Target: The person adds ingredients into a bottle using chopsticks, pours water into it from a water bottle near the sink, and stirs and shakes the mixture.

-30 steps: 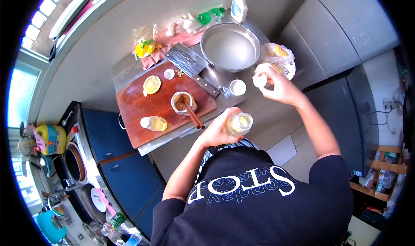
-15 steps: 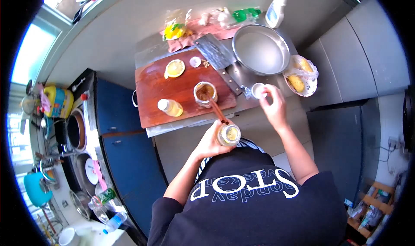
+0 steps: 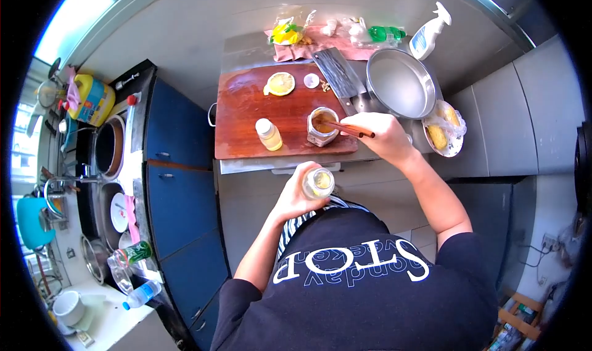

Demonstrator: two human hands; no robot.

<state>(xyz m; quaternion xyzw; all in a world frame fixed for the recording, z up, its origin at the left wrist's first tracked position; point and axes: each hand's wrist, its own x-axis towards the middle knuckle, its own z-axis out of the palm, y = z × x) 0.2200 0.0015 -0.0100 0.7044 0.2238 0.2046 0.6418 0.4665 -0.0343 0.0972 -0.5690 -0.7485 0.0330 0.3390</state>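
My left hand (image 3: 298,192), in front of the table, is wrapped round a small open glass bottle (image 3: 318,182) with something yellow inside. My right hand (image 3: 385,138) is closed on a pair of brown chopsticks (image 3: 349,129); its fingertips are partly hidden. The chopsticks' far ends dip into a glass jar (image 3: 320,139) of brown contents at the front right of the wooden cutting board (image 3: 243,113). Left of the jar stands a capped bottle of yellow liquid (image 3: 269,135). Behind them lie a cut lemon half (image 3: 280,84) and a small white cap (image 3: 311,80).
A cleaver (image 3: 338,73) lies across the board's right edge, beside a large steel basin (image 3: 402,84). Right of the basin is a plate of yellow food (image 3: 438,136) with plastic wrap. A spray bottle (image 3: 428,33) and green bottle (image 3: 385,34) stand behind. Blue cabinets (image 3: 179,129) are at left.
My right hand has let go of the white cap and moved left onto the chopsticks, which have swung rightward in the jar. My left hand still holds the glass bottle. The view has shifted.
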